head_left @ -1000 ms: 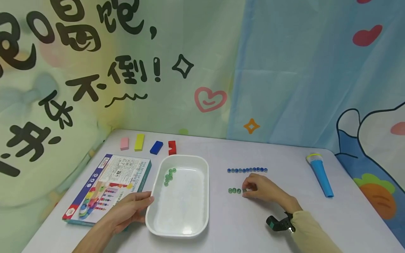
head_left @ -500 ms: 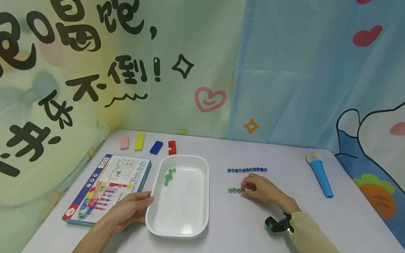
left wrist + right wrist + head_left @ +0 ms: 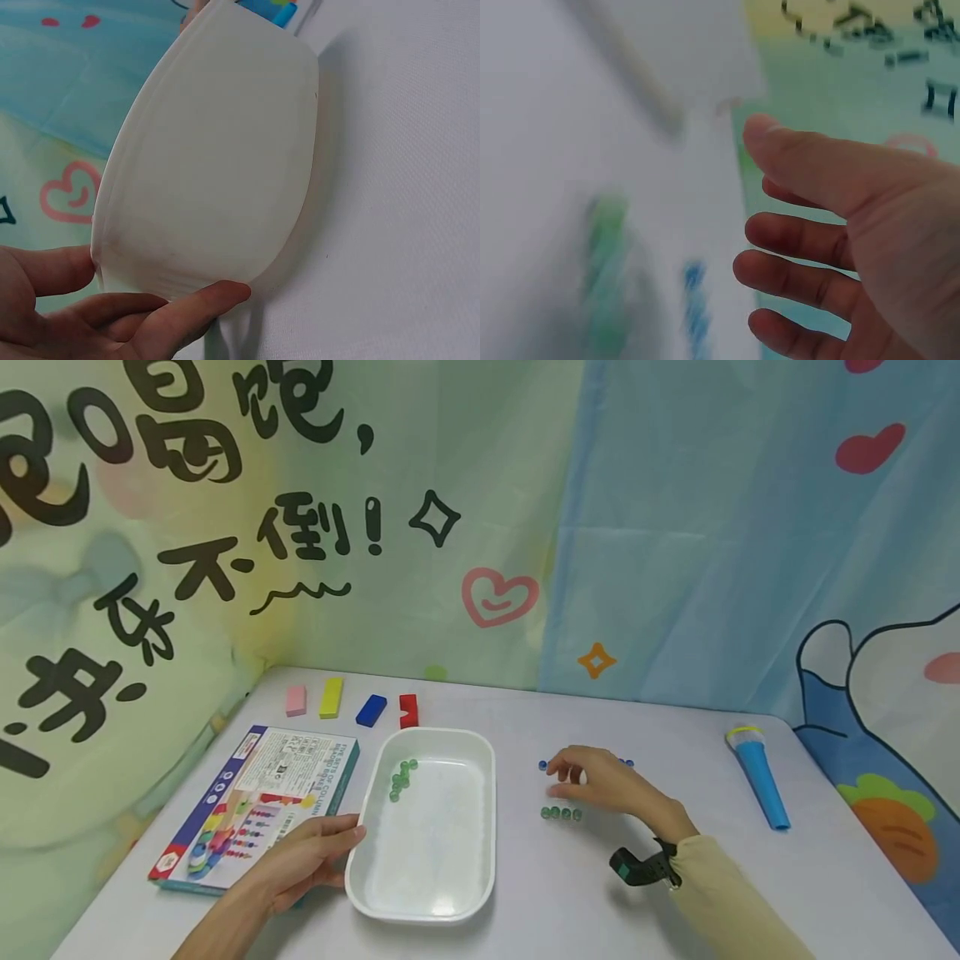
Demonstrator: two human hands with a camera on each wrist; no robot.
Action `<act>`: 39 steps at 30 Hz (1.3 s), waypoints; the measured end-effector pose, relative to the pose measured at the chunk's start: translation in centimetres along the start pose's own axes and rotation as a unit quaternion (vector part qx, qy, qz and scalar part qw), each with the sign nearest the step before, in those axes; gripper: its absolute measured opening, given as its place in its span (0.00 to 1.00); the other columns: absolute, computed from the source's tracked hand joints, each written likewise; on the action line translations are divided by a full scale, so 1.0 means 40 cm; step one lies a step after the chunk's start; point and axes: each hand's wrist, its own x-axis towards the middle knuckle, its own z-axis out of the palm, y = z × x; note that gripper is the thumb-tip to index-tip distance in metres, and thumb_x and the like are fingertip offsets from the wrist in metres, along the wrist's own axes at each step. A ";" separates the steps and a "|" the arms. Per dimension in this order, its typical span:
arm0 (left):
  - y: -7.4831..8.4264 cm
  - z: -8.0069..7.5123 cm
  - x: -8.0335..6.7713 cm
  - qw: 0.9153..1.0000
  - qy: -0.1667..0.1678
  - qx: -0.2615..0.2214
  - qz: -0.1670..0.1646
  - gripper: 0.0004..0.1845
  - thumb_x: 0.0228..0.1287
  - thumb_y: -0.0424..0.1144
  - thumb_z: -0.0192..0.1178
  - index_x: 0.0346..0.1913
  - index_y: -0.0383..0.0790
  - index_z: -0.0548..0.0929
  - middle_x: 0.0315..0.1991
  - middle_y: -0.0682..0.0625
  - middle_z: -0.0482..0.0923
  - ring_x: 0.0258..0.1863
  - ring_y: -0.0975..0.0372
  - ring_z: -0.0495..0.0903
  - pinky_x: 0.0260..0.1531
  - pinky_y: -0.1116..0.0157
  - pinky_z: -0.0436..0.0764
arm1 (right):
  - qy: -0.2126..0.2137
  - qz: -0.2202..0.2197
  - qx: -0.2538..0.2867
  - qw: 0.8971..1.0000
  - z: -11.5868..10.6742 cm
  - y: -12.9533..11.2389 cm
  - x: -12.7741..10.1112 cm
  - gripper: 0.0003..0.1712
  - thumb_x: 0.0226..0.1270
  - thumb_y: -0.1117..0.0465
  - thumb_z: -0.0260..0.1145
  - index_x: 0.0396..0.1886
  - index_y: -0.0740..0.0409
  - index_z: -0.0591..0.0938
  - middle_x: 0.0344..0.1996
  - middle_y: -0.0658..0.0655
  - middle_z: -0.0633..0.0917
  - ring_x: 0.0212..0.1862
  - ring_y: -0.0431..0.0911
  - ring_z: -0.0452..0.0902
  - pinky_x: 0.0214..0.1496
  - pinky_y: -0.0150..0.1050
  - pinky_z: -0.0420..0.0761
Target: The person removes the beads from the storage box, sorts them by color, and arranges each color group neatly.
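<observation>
My left hand grips the left rim of a white plastic tray; in the left wrist view the thumb is at the rim and fingers lie against the side wall. A cluster of glassy green beads lies in the tray's upper left. To the tray's right, a short row of green beads sits on the table. My right hand hovers over a row of blue beads, hiding its middle. The right wrist view shows that hand with fingers loosely bent and nothing between them.
A printed toy box lies left of the tray, partly behind the left hand. Pink, yellow, blue and red blocks stand along the back. A blue toy microphone lies at far right.
My right hand has let go of a green bead at the right end of the green row, then risen and moved left and back over the blue row. The left hand and tray stay put.
</observation>
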 end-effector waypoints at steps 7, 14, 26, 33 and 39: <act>-0.001 -0.002 0.001 1.000 -0.004 -0.002 0.004 0.38 0.72 0.46 0.53 0.71 0.21 0.53 0.69 0.30 0.63 0.46 0.59 0.82 0.45 0.59 0.85 | -0.022 -0.038 -0.001 0.999 0.018 -0.188 0.151 0.18 0.63 0.51 0.69 0.48 0.55 0.82 0.36 0.50 0.82 0.36 0.39 0.75 0.37 0.29 0.77; 0.001 -0.003 0.004 1.000 -0.010 -0.008 0.008 0.38 0.72 0.46 0.53 0.71 0.21 0.54 0.68 0.31 0.64 0.48 0.58 0.82 0.48 0.56 0.84 | -0.097 -0.052 -0.036 0.993 0.103 -0.309 0.282 0.19 0.62 0.51 0.70 0.51 0.51 0.83 0.37 0.50 0.82 0.35 0.41 0.74 0.36 0.27 0.75; -0.006 -0.007 0.007 0.999 -0.022 -0.020 0.021 0.37 0.72 0.45 0.53 0.71 0.21 0.55 0.64 0.36 0.70 0.48 0.60 0.81 0.46 0.57 0.85 | -0.158 -0.006 -0.075 0.985 0.219 -0.330 0.361 0.20 0.60 0.52 0.72 0.52 0.45 0.83 0.31 0.45 0.78 0.35 0.38 0.72 0.37 0.28 0.74; -0.007 -0.008 0.008 0.999 -0.033 -0.029 0.033 0.35 0.73 0.44 0.52 0.71 0.22 0.56 0.63 0.38 0.71 0.49 0.59 0.81 0.46 0.57 0.85 | -0.158 -0.014 -0.086 0.984 0.240 -0.324 0.354 0.17 0.59 0.55 0.72 0.49 0.45 0.85 0.30 0.45 0.78 0.35 0.38 0.71 0.38 0.28 0.73; -0.006 -0.010 0.007 0.998 -0.040 -0.031 0.041 0.34 0.74 0.43 0.51 0.71 0.22 0.56 0.63 0.37 0.71 0.49 0.58 0.81 0.46 0.57 0.85 | -0.149 -0.021 -0.115 0.982 0.250 -0.320 0.354 0.11 0.59 0.57 0.72 0.42 0.44 0.86 0.29 0.44 0.78 0.35 0.37 0.71 0.37 0.28 0.72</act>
